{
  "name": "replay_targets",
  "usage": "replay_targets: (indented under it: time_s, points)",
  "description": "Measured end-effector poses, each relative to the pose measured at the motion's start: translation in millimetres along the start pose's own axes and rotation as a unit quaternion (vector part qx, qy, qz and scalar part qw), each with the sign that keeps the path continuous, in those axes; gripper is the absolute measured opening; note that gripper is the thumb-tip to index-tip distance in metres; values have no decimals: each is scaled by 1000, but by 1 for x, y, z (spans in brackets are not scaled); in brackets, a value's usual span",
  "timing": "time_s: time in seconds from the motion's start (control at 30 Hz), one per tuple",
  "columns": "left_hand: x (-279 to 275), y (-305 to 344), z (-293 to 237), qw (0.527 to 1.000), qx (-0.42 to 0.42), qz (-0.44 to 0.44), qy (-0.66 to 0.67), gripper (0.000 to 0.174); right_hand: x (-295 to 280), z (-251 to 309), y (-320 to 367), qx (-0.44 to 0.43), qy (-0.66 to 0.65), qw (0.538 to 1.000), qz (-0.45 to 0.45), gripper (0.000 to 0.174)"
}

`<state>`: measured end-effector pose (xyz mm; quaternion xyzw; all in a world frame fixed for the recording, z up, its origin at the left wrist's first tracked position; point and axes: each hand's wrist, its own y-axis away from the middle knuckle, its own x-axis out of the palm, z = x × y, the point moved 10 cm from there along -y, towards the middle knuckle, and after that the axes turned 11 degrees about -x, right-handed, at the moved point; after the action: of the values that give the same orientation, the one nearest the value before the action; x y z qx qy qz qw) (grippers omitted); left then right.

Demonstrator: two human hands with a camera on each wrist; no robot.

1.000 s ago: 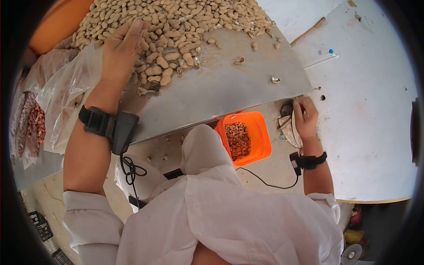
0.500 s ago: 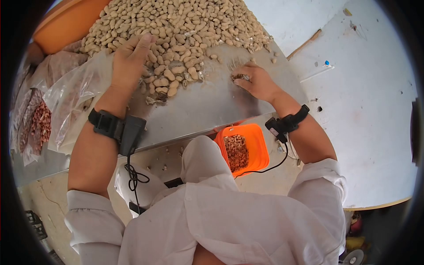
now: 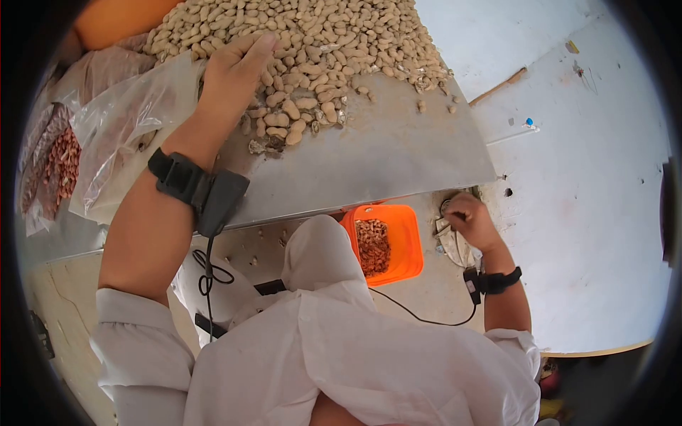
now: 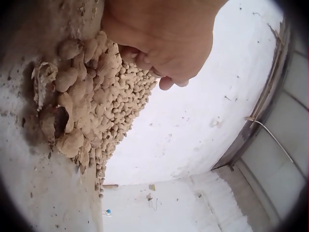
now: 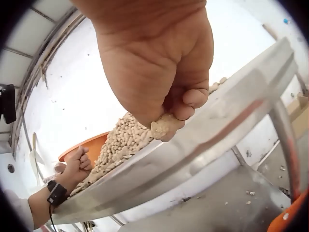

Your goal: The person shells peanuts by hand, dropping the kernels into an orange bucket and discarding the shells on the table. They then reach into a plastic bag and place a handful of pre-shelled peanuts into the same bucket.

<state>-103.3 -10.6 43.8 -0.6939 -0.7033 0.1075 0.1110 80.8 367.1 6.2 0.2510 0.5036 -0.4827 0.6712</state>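
Note:
My left hand is over the near left part of the peanut pile. Its fingers are curled, and nothing shows between them in the left wrist view. Unshelled peanuts lie right beside and below it, with a cracked shell at the pile's edge. Past the table's front right corner, my right hand is held out over the floor. In the right wrist view its thumb and fingers pinch a tan peanut shell, partly hidden by the fingers.
An orange bin with shelled peanuts stands below the metal table's edge, by my knee. Clear plastic bags lie left, one showing red kernels. A large orange basin is behind them. A whitish sack-like thing lies below my right hand.
My right hand went from the table's right edge to the bare tabletop, then back out past the edge. Loose shells there are gone. My left hand stayed at the pile.

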Motion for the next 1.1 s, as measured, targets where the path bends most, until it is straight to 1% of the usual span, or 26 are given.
replay_targets:
  time_s: [0.13, 0.17, 0.2, 0.27, 0.37, 0.43, 0.5, 0.57, 0.67, 0.7, 0.77, 0.87, 0.97, 1.03, 1.1]
  points:
    - [1, 2, 1, 1000, -11, 7, 25, 36, 35, -48, 41, 90, 80, 991, 66, 17]
    - [1, 2, 1, 1000, -16, 6, 21, 37, 40, -51, 43, 86, 99, 986, 105, 24]
    - [1, 2, 2, 1000, -21, 4, 16, 37, 41, -44, 36, 83, 72, 988, 110, 24]
    - [2, 2, 1, 1000, -14, 6, 15, 37, 40, -14, 15, 80, 17, 989, 123, 22]
    - [2, 2, 0, 1000, 1, 12, 9, 37, 17, 64, -43, 19, -71, 992, 107, 21]
    - [3, 3, -1, 1000, -1, 13, -3, 37, -2, 101, -83, -59, -92, 992, 66, 18]
    - [1, 5, -3, 1000, -12, 9, -23, 36, -10, 118, -123, -127, -66, 989, 29, 17]
    - [0, 7, -7, 999, -11, 4, -36, 35, -10, 127, -165, -148, -15, 989, 11, 16]
    - [1, 8, -12, 998, 0, 4, -67, 35, 15, 134, -216, -229, 52, 971, 33, 22]
    - [2, 7, -12, 997, 5, 5, -79, 35, 22, 131, -228, -233, 93, 968, 27, 22]
    - [6, 5, -9, 998, 9, 20, -53, 34, 35, 126, -247, -238, 174, 956, 16, 23]
    - [10, 2, -2, 999, 6, 37, -39, 32, 45, 112, -271, -182, 173, 966, 68, 22]
    - [12, 4, -3, 998, 6, 49, -29, 31, 48, 107, -281, -195, 147, 967, 69, 19]
    - [11, 2, -3, 998, 17, 50, -36, 30, 48, 109, -284, -191, 155, 964, 99, 17]
    - [12, 1, -2, 998, 5, 55, -43, 29, 48, 110, -287, -185, 165, 962, 114, 16]
